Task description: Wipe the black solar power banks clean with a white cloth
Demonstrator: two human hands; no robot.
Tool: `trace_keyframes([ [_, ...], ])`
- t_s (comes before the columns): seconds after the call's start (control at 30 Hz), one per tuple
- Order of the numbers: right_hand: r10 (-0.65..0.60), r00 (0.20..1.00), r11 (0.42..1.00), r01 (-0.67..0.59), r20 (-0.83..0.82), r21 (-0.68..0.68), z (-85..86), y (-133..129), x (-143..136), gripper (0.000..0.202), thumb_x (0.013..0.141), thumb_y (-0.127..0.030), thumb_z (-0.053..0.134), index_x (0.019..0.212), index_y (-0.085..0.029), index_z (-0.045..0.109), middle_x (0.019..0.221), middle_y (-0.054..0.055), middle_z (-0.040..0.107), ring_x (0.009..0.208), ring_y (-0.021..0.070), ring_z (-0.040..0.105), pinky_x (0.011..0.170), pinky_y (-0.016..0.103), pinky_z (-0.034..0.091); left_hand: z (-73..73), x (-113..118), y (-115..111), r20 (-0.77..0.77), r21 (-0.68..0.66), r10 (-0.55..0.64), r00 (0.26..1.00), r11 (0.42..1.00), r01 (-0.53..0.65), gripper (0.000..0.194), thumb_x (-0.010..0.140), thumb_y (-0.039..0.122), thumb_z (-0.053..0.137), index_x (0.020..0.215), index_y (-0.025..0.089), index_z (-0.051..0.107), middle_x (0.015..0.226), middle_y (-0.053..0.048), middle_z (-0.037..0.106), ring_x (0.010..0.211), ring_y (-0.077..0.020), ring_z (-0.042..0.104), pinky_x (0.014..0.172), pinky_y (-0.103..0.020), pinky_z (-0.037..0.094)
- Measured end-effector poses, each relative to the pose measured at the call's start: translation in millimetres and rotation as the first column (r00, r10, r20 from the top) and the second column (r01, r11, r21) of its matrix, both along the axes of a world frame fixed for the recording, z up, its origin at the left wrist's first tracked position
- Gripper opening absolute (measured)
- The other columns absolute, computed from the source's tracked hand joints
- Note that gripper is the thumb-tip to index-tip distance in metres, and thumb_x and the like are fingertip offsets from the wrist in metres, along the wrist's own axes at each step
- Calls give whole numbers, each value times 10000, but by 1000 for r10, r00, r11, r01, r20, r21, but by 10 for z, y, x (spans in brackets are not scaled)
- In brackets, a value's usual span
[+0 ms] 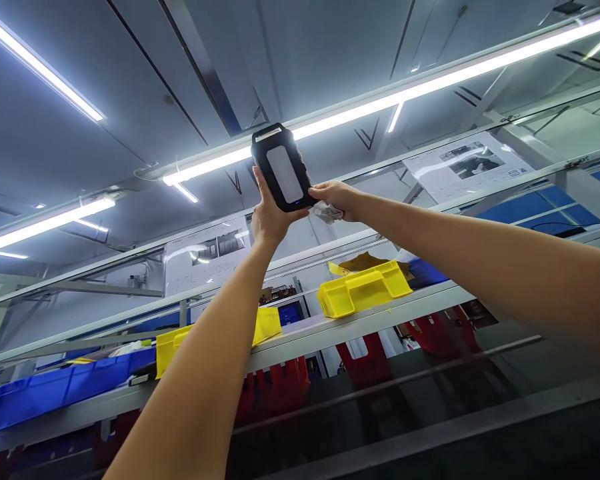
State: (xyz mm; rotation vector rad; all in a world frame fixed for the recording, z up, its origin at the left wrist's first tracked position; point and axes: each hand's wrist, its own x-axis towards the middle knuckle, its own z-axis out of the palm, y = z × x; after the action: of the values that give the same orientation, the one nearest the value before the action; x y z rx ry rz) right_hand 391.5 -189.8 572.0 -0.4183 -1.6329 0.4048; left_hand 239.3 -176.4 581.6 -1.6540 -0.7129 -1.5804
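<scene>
Head: black device [284, 172], pale panel [285, 175].

A pale shelf [300, 342] runs aslant, bearing a yellow bin [337, 301]. Left of that bin sits more yellow plastic [267, 325], partly hidden; farther left, blue bins [43, 399]; just right, something blue [427, 272].

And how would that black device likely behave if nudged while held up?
The black device is probably stiff: it shows no bend between the left hand and right hand. The bumpy side edge may help against slipping. Gripped low, it might tip if pushed near the top.
</scene>
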Motion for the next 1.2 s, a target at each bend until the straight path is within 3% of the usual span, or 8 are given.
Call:
trace_keyframes([
  [0.33,-28,1000,998,28,10,61,164,94,12,201,962,-297,511,902,-117,576,696,-29,536,463,58,462,401,161,399,126,2,31,10,11,26,1000,1000,-26,1278,582,376,801,1441,194,-128,1196,-127,615,1085,-346,574,806,-466,499],
  [0.7,-19,999,997,17,27,72,100,132,-4,185,961,-278,516,905,-113,576,686,-34,535,446,51,453,383,151,384,58,-23,63,19,-1,15,1000,1000,-15,1272,581,338,809,1443,190,-115,1173,-130,627,1058,-347,589,800,-446,499],
  [0.83,6,1000,997,-7,11,71,-30,126,-6,179,959,-249,520,867,-109,580,658,-43,527,426,44,437,366,140,363,-44,-30,82,13,-11,-10,1000,1000,10,1253,583,305,812,1449,175,-84,1200,-144,610,1025,-343,604,810,-444,496],
  [0.93,32,999,998,-31,-21,49,-276,118,-8,189,961,-216,512,824,-105,580,620,-51,515,406,41,424,354,135,348,-248,-25,140,3,-33,-52,999,998,52,1253,583,350,810,1448,169,-78,1256,-136,571,1010,-321,613,804,-422,507],
  [1.0,54,996,998,-52,-64,31,-537,122,-17,192,971,-190,480,834,-103,582,608,-48,518,404,44,432,356,135,349,-491,-20,193,-10,-49,-113,994,992,112,1255,581,382,806,1447,162,-75,1293,-127,541,1008,-289,617,804,-382,515],
  [1.1,100,987,994,-104,-122,-20,-1086,131,-41,214,974,-180,435,834,-117,584,549,-50,491,365,46,409,343,138,333,-1052,-14,241,9,-132,-301,954,945,300,1260,559,360,821,1448,207,-59,1341,-105,496,917,-219,650,774,-319,531],
  [1.2,142,978,978,-162,-150,-130,-1798,109,-59,170,929,-258,486,831,-153,576,462,-66,427,294,64,356,292,164,294,-1800,-15,188,101,-301,-496,862,811,502,1269,547,303,832,1443,267,-66,1399,-70,436,1009,-187,625,863,-295,517],
])
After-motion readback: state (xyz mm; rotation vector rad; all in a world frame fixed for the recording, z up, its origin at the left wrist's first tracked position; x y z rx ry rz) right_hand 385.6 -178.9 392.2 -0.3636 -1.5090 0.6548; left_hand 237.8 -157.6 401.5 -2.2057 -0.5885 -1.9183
